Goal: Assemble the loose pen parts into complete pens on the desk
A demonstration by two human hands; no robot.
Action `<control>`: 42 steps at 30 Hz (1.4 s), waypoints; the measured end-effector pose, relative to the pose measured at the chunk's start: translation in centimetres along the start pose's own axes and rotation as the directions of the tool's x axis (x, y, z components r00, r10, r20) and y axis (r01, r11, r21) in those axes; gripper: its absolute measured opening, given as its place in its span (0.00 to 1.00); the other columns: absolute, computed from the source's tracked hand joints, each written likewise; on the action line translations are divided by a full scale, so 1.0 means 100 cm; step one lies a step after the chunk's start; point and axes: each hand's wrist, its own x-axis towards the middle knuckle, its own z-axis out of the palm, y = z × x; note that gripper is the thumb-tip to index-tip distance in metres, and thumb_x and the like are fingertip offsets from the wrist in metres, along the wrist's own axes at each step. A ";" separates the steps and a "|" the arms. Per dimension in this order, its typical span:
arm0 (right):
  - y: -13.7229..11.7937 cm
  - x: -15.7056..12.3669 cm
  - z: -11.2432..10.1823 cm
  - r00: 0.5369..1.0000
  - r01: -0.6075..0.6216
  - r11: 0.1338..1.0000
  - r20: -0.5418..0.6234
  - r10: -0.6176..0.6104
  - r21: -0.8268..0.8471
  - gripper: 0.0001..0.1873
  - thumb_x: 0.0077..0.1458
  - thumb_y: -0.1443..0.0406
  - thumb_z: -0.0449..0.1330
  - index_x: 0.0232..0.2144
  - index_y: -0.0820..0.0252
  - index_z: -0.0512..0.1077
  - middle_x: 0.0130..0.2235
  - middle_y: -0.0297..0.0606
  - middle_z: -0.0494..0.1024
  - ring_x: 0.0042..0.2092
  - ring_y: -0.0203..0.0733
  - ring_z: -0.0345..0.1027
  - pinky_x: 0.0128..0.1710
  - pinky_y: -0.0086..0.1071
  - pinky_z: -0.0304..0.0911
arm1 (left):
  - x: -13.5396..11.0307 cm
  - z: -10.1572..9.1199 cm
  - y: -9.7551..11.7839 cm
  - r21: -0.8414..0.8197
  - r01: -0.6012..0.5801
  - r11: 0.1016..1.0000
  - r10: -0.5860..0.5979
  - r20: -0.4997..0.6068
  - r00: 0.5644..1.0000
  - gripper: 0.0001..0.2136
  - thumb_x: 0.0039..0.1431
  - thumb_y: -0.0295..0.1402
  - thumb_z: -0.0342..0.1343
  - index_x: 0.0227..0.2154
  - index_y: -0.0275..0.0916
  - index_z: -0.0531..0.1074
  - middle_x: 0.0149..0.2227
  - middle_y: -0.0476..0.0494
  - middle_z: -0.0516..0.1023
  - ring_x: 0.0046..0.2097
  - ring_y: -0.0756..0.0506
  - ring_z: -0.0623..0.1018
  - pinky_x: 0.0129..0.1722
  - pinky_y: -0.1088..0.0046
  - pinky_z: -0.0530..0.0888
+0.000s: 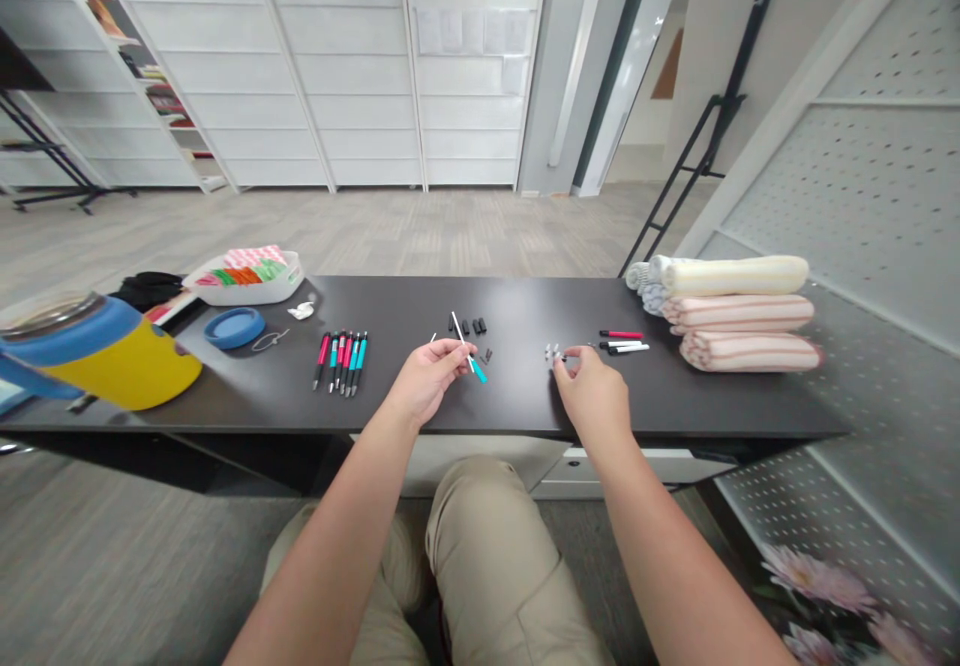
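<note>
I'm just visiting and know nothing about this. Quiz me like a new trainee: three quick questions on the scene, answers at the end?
1. Which hand holds the thin white stick?
2. True or false: the rolled towels lie toward the right end of the desk.
3. What colour is the round lid-like piece near the yellow-and-blue container? A) red B) blue C) white

Key:
1. The left hand.
2. True.
3. B.

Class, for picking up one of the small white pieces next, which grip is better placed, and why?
Probably the right grip: it is close beside the small white pieces, whereas the left grip is farther off and holds a thin white rod.
</note>
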 end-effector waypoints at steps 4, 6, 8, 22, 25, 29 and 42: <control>-0.007 0.000 -0.002 0.999 -0.015 0.998 0.034 0.018 -0.066 0.13 0.66 0.56 0.60 0.47 0.55 0.77 0.34 0.42 0.84 0.39 0.51 0.79 0.34 0.35 0.57 | -0.001 0.001 0.001 0.004 0.006 1.000 -0.006 -0.002 1.000 0.14 0.51 0.38 0.75 0.36 0.33 0.84 0.38 0.39 0.83 0.35 0.51 0.76 0.40 0.74 0.74; -0.008 0.001 -0.002 0.999 -0.014 0.996 0.042 0.018 -0.083 0.12 0.67 0.56 0.59 0.46 0.54 0.77 0.34 0.43 0.84 0.39 0.52 0.79 0.34 0.35 0.57 | -0.001 0.001 0.002 0.006 0.005 1.000 -0.005 -0.003 1.000 0.14 0.51 0.38 0.75 0.36 0.33 0.84 0.40 0.39 0.83 0.36 0.50 0.77 0.41 0.73 0.74; -0.007 0.002 -0.002 0.999 -0.011 0.996 0.043 0.015 -0.091 0.11 0.67 0.56 0.59 0.44 0.54 0.77 0.34 0.43 0.84 0.39 0.52 0.79 0.34 0.35 0.56 | -0.001 0.002 0.002 0.008 0.001 1.000 -0.001 -0.003 1.000 0.15 0.51 0.39 0.75 0.36 0.33 0.83 0.41 0.38 0.84 0.36 0.50 0.77 0.41 0.72 0.75; 0.000 -0.022 0.002 0.961 0.266 0.963 0.092 -0.261 -0.038 0.08 0.66 0.58 0.60 0.38 0.53 0.76 0.28 0.34 0.81 0.30 0.44 0.74 0.30 0.34 0.50 | 0.001 -0.002 -0.001 -0.025 -0.004 1.000 0.004 0.000 1.000 0.14 0.52 0.38 0.74 0.36 0.33 0.83 0.40 0.39 0.83 0.35 0.51 0.77 0.40 0.73 0.75; 0.001 -0.023 0.003 0.951 0.298 0.954 0.096 -0.295 -0.017 0.09 0.66 0.57 0.60 0.38 0.53 0.77 0.30 0.35 0.81 0.30 0.44 0.74 0.29 0.34 0.51 | 0.001 -0.002 -0.001 -0.034 -0.010 0.999 0.010 0.000 1.000 0.13 0.53 0.37 0.74 0.36 0.33 0.83 0.40 0.40 0.83 0.35 0.51 0.76 0.40 0.74 0.75; -0.005 -0.022 0.006 0.914 0.385 0.909 0.069 -0.399 0.157 0.09 0.65 0.59 0.60 0.36 0.55 0.78 0.34 0.39 0.83 0.35 0.45 0.76 0.34 0.34 0.60 | 0.001 -0.003 -0.001 -0.055 -0.014 0.998 0.014 0.002 1.000 0.13 0.53 0.37 0.74 0.36 0.33 0.83 0.40 0.40 0.83 0.35 0.51 0.76 0.40 0.74 0.75; -0.064 -0.014 0.039 0.851 0.335 0.698 0.114 -0.512 0.632 0.12 0.65 0.59 0.60 0.45 0.54 0.82 0.36 0.38 0.85 0.37 0.43 0.78 0.42 0.35 0.70 | 0.003 0.003 0.003 -0.091 -0.141 0.986 0.125 -0.165 0.978 0.14 0.50 0.38 0.75 0.36 0.34 0.83 0.36 0.43 0.81 0.36 0.51 0.77 0.40 0.75 0.74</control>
